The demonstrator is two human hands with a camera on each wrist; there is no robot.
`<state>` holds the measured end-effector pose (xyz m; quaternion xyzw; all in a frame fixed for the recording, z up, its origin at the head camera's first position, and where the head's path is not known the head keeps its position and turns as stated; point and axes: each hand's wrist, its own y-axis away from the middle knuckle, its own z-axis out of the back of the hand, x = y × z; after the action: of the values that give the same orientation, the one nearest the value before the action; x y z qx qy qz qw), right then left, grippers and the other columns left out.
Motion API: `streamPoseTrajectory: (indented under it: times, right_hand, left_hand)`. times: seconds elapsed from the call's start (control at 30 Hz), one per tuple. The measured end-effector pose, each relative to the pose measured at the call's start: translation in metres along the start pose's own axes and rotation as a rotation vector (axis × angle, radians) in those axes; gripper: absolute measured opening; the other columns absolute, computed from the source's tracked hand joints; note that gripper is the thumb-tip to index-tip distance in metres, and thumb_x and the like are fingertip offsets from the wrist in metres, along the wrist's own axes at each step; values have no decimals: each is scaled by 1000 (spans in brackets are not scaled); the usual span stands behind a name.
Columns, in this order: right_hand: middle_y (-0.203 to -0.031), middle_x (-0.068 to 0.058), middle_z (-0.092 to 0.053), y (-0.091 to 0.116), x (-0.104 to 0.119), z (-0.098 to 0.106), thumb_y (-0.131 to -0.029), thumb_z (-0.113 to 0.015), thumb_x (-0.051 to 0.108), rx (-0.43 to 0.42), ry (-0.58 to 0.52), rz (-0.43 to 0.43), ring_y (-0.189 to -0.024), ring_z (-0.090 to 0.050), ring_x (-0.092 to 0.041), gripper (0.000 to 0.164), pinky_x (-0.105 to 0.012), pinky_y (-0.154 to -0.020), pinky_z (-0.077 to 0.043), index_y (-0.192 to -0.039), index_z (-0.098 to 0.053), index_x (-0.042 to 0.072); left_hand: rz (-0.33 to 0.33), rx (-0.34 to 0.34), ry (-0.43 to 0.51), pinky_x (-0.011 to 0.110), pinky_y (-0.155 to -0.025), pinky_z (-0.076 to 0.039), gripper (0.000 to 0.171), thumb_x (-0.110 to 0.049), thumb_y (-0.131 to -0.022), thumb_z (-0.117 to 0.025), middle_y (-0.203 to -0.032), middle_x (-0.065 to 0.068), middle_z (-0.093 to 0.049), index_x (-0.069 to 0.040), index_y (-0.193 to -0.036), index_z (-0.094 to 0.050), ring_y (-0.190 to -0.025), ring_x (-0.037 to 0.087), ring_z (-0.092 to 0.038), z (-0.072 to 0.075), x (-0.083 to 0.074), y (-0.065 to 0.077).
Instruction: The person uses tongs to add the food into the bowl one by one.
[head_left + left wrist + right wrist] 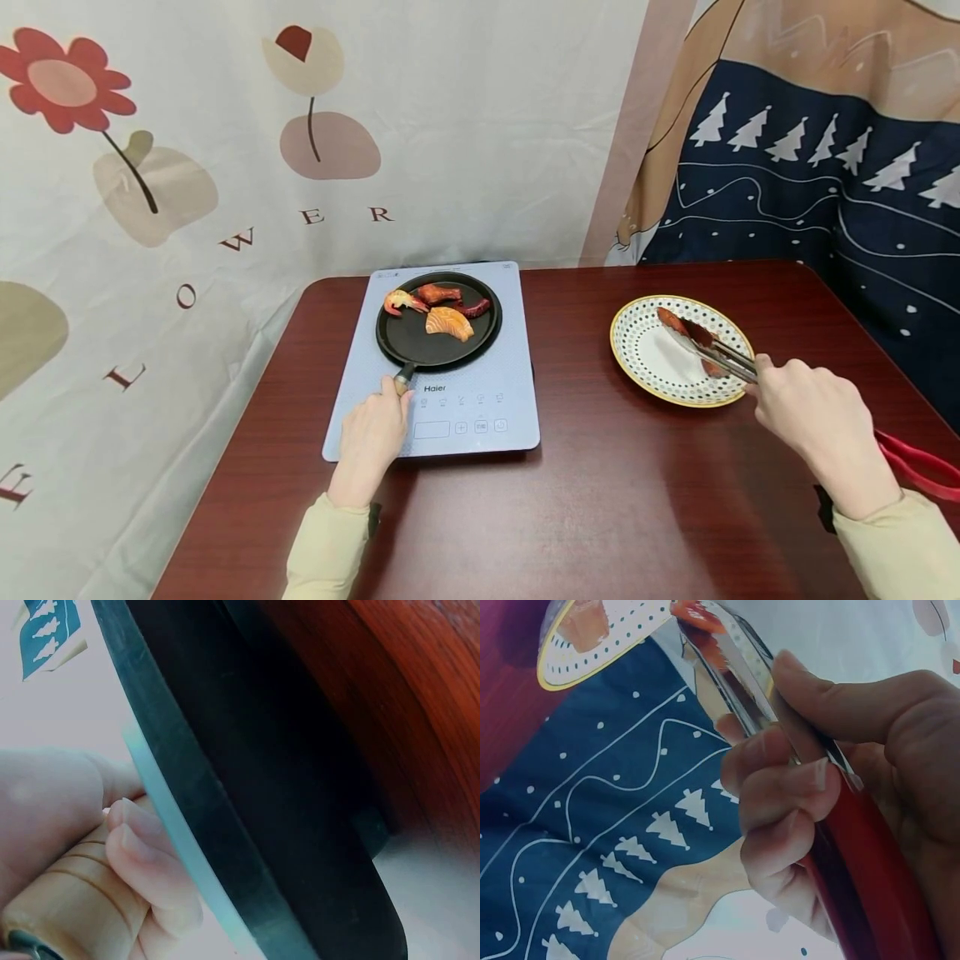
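My left hand grips the wooden handle of a black frying pan. The pan lies on a pale induction cooker. In it are a shrimp, a drumstick, an orange slice like salmon and a dark red tentacle-like piece. At the right, my right hand holds metal tongs with red handles. Their tips are over a dotted plate, around a reddish-brown food piece. Another brownish piece lies on the plate.
Everything stands on a dark red-brown wooden table. Behind it hangs a pale curtain with flower prints. A navy cloth with white trees hangs at the right back, by the table's edge.
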<state>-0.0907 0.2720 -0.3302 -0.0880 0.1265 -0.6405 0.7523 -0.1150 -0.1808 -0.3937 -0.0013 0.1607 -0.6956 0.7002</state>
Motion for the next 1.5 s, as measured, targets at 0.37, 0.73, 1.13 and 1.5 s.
streamPoseTrajectory:
  times: [0.37, 0.73, 1.13, 1.5]
  right_hand:
    - [-46, -14, -46, -9, 10, 5, -73, -71, 11, -17, -17, 29, -36, -37, -24, 30, -37, -31, -29, -92, -59, -9]
    - [-43, -16, -47, -22, 30, 4, -73, -73, 13, -185, -40, 105, -32, -34, -26, 24, -40, -29, -28, -84, -59, -4]
    - [-51, -17, -55, -42, 66, 11, -73, -75, 15, -152, -38, 187, -38, -45, -28, 31, -40, -33, -38, -93, -61, -4]
    - [-51, -13, -57, -59, 104, 9, -75, -74, 19, -194, -50, 248, -36, -46, -26, 25, -39, -33, -40, -89, -61, 2]
  left_hand:
    - [-6, -5, -7, 44, -40, -40, 29, -25, -93, -54, -60, 23, -59, 2, -86, -47, -51, 39, -57, -1, 1, -1]
    - [-3, -10, -8, 45, -40, -40, 29, -25, -93, -54, -60, 23, -59, 2, -86, -46, -51, 39, -57, -1, 0, 0]
    - [1, -4, -4, 44, -40, -40, 28, -24, -93, -54, -60, 23, -59, 2, -85, -47, -51, 38, -57, -1, 0, 0]
    - [8, 4, -4, 45, -41, -41, 29, -25, -93, -53, -61, 24, -59, 2, -86, -47, -53, 40, -58, -1, 0, 0]
